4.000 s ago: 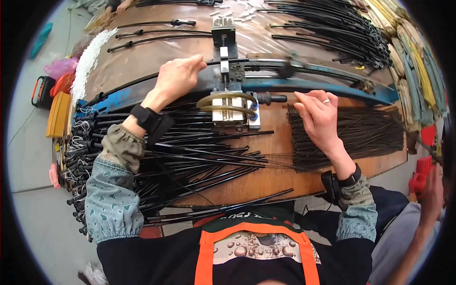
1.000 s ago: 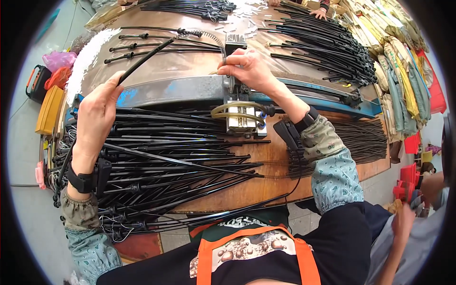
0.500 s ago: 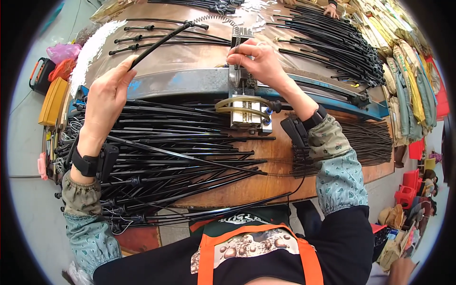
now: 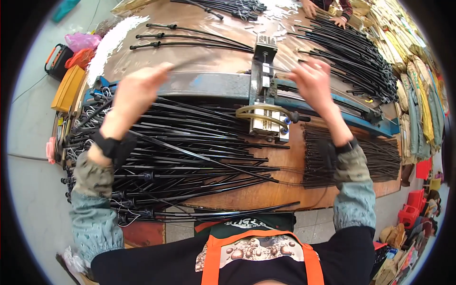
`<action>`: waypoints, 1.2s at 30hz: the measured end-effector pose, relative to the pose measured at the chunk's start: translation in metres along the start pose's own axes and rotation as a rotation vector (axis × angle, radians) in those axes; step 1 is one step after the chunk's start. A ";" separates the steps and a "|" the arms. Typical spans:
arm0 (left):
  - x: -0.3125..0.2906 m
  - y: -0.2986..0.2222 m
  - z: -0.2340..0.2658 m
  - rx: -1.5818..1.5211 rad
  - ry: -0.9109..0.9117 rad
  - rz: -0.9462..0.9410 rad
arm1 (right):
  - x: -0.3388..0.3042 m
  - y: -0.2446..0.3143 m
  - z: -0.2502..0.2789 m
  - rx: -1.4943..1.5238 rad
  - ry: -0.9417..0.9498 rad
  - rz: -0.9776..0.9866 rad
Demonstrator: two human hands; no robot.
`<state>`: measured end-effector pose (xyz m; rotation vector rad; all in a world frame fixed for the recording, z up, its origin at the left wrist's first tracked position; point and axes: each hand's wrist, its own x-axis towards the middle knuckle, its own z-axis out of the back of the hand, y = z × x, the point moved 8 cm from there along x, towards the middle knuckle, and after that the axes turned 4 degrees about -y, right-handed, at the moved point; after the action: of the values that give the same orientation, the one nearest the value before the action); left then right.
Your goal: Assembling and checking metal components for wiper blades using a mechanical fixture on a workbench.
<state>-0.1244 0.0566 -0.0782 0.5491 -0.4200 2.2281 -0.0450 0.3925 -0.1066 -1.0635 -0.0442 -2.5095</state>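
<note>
Black rod (image 4: 187, 63), badly blurred, reached up and to the right from the left hand (image 4: 138, 89), above the blue metal beam (image 4: 209, 84). In the head view, that hand's fingers were curled together around the rod's near end. The right hand (image 4: 313, 81) was up on the other side of the metal clamp (image 4: 264, 71), its fingers bent and drawn close together; blur hid their tips, so I could not tell whether they had hold of anything.

Below the clamp, yellowish hoses (image 4: 259, 110) looped over a metal block (image 4: 263, 126). A heap of black rods (image 4: 190, 154) covered the near left of the table (image 4: 247, 199), and a pile of dark springs (image 4: 361, 159) lay to its right. Beyond the beam were three loose rods (image 4: 190, 39), a spread of small white tubes (image 4: 113, 46) at the left and a rod bundle (image 4: 354, 54) at the right, where another person's hand (image 4: 339, 21) touched the rods' far end.
</note>
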 end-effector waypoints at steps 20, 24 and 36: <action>0.067 -0.090 -0.107 -0.253 0.028 -0.133 | -0.100 -0.078 0.056 -0.023 0.033 -0.283; 0.065 -0.079 -0.119 -0.214 0.128 -0.092 | -0.099 -0.074 0.047 0.016 0.054 -0.304; 0.060 -0.079 -0.126 -0.147 0.117 -0.104 | -0.084 -0.019 0.066 -0.050 -0.064 -0.217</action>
<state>-0.1315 0.2018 -0.1451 0.3530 -0.4792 2.0979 0.0457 0.4522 -0.1159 -1.2173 -0.1221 -2.6808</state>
